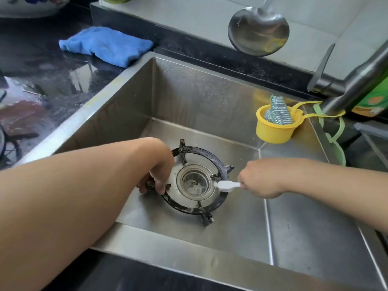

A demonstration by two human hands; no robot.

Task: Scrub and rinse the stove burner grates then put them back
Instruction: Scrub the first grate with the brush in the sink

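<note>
A black round burner grate point(212, 206) with several prongs lies flat on the floor of the steel sink point(130, 114), ringed around the drain strainer point(194, 182). Soap foam clings to its ring. My left hand point(158, 172) grips the grate's left prong, fingers curled round it. My right hand point(260, 178) holds a white toothbrush point(225, 185) by the handle; its head touches the grate's right inner prong.
A yellow cup point(270, 131) holding a steel scourer hangs in the sink's far right corner under the tap point(357, 80). A blue cloth point(107, 45) lies on the dark wet counter. A steel ladle point(258, 32) hangs against the tiled wall. A green bottle point(375, 97) stands far right.
</note>
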